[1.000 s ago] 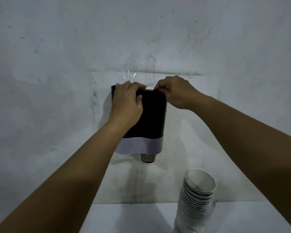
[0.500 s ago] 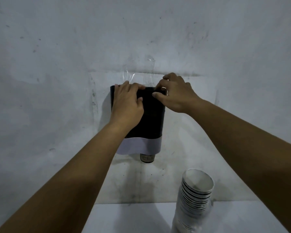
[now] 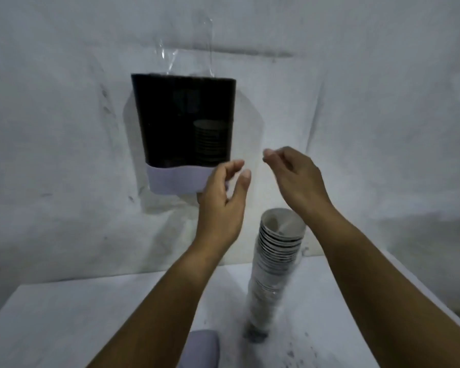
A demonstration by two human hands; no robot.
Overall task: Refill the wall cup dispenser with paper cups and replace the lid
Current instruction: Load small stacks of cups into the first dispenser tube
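- Both your hands are empty: left hand [image 3: 222, 197] and right hand [image 3: 294, 173], fingers loosely spread, beside the dispenser [image 3: 185, 120].
- The cup stack [image 3: 275, 258] stands near the table's [image 3: 77, 314] back edge.

Both hands hang empty, the left hand [image 3: 221, 200] overlapping the wall cup dispenser [image 3: 185, 123]. The right hand [image 3: 296, 179] hovers above the paper cup stack [image 3: 275, 264] on the table [image 3: 91, 314].

The scene is viewed from a single head-worn camera, aimed forward and slightly down. The wall [image 3: 64, 128] is faced squarely at close range. The bench [image 3: 77, 314] is seen below.
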